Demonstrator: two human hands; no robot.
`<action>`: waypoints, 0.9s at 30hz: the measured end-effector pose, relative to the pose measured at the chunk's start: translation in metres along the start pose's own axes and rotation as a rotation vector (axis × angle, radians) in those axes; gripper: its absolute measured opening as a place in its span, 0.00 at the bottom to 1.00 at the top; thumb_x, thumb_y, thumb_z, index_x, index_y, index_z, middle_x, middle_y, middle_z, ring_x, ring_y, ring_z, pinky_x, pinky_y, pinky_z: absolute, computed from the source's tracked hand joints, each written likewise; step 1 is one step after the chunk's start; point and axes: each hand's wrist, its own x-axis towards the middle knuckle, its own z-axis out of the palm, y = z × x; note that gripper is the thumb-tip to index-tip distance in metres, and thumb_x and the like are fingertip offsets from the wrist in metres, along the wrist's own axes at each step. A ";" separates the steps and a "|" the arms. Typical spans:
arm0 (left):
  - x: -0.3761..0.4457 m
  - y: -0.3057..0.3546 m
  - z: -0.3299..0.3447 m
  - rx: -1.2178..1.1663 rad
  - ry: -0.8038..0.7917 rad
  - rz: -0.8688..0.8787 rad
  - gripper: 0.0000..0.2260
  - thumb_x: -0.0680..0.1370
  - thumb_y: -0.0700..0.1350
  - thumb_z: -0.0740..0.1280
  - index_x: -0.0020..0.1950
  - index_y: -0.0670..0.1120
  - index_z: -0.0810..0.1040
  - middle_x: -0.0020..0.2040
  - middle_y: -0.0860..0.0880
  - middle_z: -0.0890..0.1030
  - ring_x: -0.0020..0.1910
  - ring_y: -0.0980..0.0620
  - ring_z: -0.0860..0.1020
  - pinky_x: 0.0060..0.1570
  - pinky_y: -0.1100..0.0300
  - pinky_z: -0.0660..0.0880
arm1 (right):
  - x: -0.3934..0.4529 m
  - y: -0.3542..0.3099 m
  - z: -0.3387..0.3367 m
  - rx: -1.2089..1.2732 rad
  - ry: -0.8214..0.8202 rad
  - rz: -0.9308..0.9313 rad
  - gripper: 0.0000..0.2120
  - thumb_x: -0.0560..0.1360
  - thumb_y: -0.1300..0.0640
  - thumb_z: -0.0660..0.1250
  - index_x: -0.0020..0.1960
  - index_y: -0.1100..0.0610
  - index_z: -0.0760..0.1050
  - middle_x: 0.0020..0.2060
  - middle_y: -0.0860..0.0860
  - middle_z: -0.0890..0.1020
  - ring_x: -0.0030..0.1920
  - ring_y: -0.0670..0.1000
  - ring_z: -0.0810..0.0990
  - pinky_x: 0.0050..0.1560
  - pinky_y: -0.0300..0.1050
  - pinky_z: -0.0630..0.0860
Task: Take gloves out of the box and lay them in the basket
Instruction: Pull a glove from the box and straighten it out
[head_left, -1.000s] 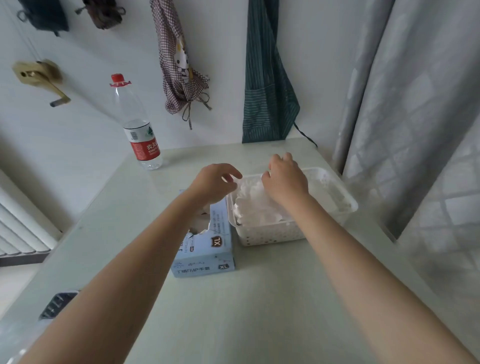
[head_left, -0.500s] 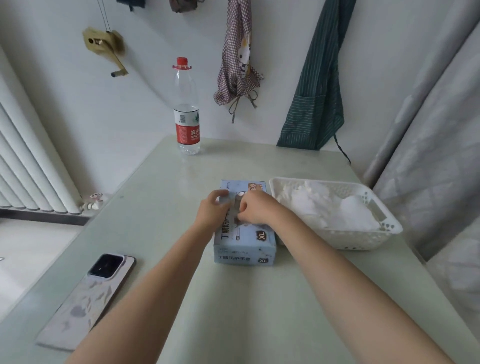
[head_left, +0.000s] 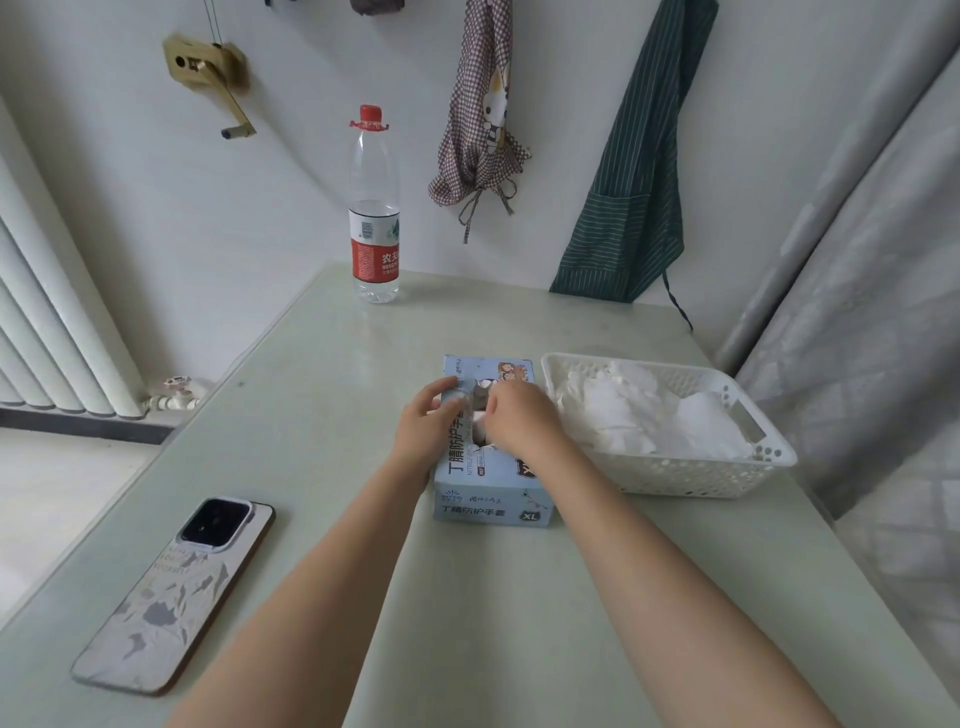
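A pale blue glove box (head_left: 491, 483) is seen lying flat near the middle of the bench (head_left: 467, 623), its torn opening turned upward. Just beside it, toward the right edge of the bench, a white perforated basket (head_left: 691, 475) is placed, and a heap of white gloves (head_left: 639, 421) is held inside it.

Both hands are set on top of the box at the opening. The left hand (head_left: 423, 428) is laid along the left side of the box top, with its thumb and fingers curved against the cardboard beside the opening; whether the box is truly gripped or only steadied cannot be told. The right hand (head_left: 519, 418) is placed over the opening with its fingers curled downward into it, where a bit of white glove material (head_left: 480, 423) is visible. The grip of the right hand is pressed together around that material, though the fingertips themselves are hidden.

A phone (head_left: 176, 597) is laid face down near the left front corner of the bench. A clear water bottle (head_left: 374, 208) with a red cap is stood upright at the far edge. Two aprons are hung on the wall behind.
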 end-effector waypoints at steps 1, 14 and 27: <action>0.000 0.000 0.000 0.002 0.002 0.000 0.12 0.80 0.42 0.66 0.62 0.52 0.78 0.49 0.46 0.81 0.41 0.48 0.81 0.39 0.57 0.80 | -0.001 0.001 -0.004 0.051 0.065 0.018 0.05 0.75 0.63 0.60 0.43 0.59 0.74 0.40 0.54 0.79 0.41 0.55 0.78 0.38 0.47 0.74; 0.002 0.010 -0.002 0.178 0.060 -0.016 0.14 0.76 0.50 0.69 0.61 0.57 0.79 0.55 0.40 0.78 0.48 0.45 0.82 0.46 0.53 0.81 | -0.027 0.028 -0.043 0.798 0.377 0.197 0.08 0.77 0.56 0.64 0.41 0.54 0.80 0.38 0.49 0.83 0.43 0.53 0.82 0.51 0.55 0.80; -0.023 0.070 0.016 0.782 -0.110 0.505 0.06 0.71 0.51 0.76 0.46 0.55 0.83 0.47 0.55 0.79 0.47 0.56 0.76 0.46 0.62 0.71 | -0.038 0.031 -0.038 0.820 0.421 0.134 0.07 0.72 0.58 0.74 0.38 0.54 0.76 0.35 0.48 0.81 0.35 0.49 0.78 0.39 0.41 0.77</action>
